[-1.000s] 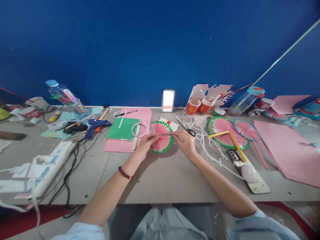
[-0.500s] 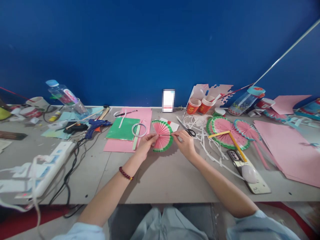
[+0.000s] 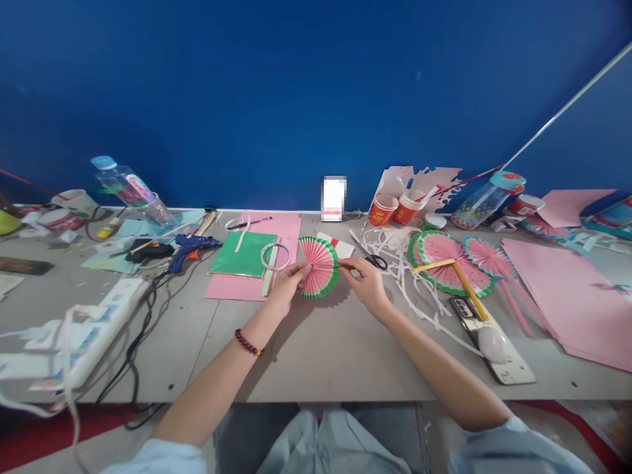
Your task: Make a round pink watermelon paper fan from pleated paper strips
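Observation:
A pleated half-round paper fan [image 3: 320, 280], pink with a green rim, is held above the table between my two hands. My left hand [image 3: 292, 280] is closed on the fan's folded centre at its straight side. With thumb and fingers pinched, my right hand [image 3: 363, 273] grips the green outer edge at the right. Just left of the fan lie a roll of clear tape [image 3: 275, 266] and green paper [image 3: 241, 257] on a pink sheet [image 3: 217, 288]. Black-handled scissors [image 3: 378, 262] rest beyond my right hand.
At the right are finished watermelon fans [image 3: 434, 247], white paper strips [image 3: 405, 293], a phone [image 3: 513, 368] and pink sheets [image 3: 582, 296]. Red paper cups [image 3: 383, 212] stand at the back. On the left are a blue glue gun [image 3: 190, 247], a power strip [image 3: 106, 329] and a bottle [image 3: 123, 181].
The fan tilts very slightly and its outer edge sits a touch further left. Both hands keep their hold, hardly moving.

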A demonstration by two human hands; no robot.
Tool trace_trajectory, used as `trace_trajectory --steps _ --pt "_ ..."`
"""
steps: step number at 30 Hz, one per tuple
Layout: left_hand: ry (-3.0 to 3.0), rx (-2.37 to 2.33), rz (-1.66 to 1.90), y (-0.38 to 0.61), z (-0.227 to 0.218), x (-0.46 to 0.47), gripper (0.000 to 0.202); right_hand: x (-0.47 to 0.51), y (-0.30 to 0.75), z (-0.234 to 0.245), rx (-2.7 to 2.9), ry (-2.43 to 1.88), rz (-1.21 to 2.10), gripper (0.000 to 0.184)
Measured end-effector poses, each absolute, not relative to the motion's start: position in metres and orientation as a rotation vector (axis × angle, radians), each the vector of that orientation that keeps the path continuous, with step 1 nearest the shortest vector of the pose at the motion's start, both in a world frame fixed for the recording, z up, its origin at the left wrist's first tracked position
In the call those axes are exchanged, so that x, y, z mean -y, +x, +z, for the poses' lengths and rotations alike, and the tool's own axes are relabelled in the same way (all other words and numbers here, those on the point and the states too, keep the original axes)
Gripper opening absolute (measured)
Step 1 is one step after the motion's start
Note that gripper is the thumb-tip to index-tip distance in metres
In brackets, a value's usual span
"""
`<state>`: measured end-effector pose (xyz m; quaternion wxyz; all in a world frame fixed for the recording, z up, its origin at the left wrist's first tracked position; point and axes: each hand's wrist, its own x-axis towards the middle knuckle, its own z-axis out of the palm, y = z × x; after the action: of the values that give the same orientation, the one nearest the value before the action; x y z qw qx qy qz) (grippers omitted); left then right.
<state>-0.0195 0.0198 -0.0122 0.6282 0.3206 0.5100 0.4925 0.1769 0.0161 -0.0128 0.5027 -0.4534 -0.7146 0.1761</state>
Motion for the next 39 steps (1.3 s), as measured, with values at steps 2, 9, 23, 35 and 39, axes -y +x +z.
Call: trace_trajectory --steps 2,9,23,35,39 --pt "0.711 -1.159 1.129 -0.019 -0.011 -0.02 0.037 -0.017 0.177 -0.015 1.688 -1.104 0.504 0.015" --pt "0.616 -1.084 1.119 -0.019 -0.01 -0.019 0.033 -0.022 0.178 -0.022 1.347 -1.041 0.975 0.019" --pt "0.728 -1.152 1.104 -0.019 -0.014 -0.019 0.032 -0.022 0.178 -0.017 1.493 -1.134 0.733 0.014" --pt "0.926 -1.202 1.114 -0.018 -0.012 -0.017 0.032 -0.02 0.182 -0.015 1.835 -1.132 0.265 0.014" --pt "0.943 -1.174 1.082 -0.016 -0.011 -0.014 0.031 -0.017 0.181 -0.015 1.853 -1.148 0.164 0.017"
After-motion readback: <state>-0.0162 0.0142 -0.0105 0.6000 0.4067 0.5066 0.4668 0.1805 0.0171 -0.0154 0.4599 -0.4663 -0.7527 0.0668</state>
